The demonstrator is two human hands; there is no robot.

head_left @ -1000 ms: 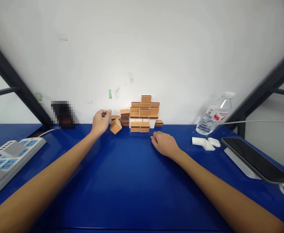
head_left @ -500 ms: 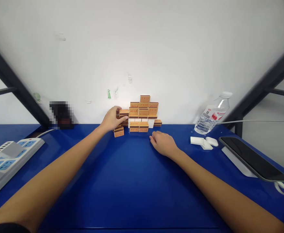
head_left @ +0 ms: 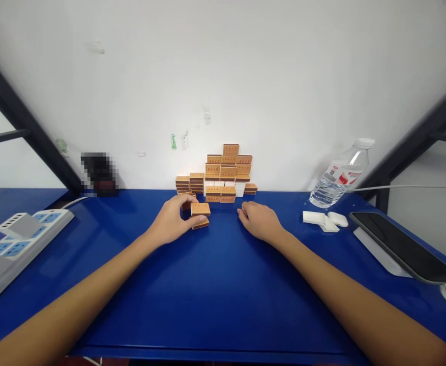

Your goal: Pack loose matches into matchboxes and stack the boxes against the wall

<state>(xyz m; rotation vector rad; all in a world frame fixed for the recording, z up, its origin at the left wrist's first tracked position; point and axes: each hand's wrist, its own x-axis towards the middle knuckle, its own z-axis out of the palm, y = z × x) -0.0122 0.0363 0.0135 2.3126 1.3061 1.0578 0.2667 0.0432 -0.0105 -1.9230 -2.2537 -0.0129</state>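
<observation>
My left hand [head_left: 171,219] grips small orange matchboxes [head_left: 200,209] between thumb and fingers, one above another, in front of the stacks. Behind it, low stacks of matchboxes [head_left: 196,182] stand against the wall. A stepped structure of matchboxes [head_left: 228,170] rises at the centre, with white boxes in its lower part and a single box on top. To its right lies a short stack [head_left: 250,188]. My right hand [head_left: 259,219] rests on the blue table right of the structure, fingers curled in, with nothing visible in them.
A power strip [head_left: 28,249] lies at the left, near a pixelated dark object [head_left: 99,174]. On the right stand a water bottle [head_left: 339,175], a white earphone case [head_left: 337,219], a white block [head_left: 314,217] and a propped phone [head_left: 406,248]. The blue table [head_left: 207,305] extends in front.
My left hand has moved from the left stacks toward me, now carrying matchboxes. My right hand stays beside the structure. The view has shifted slightly.
</observation>
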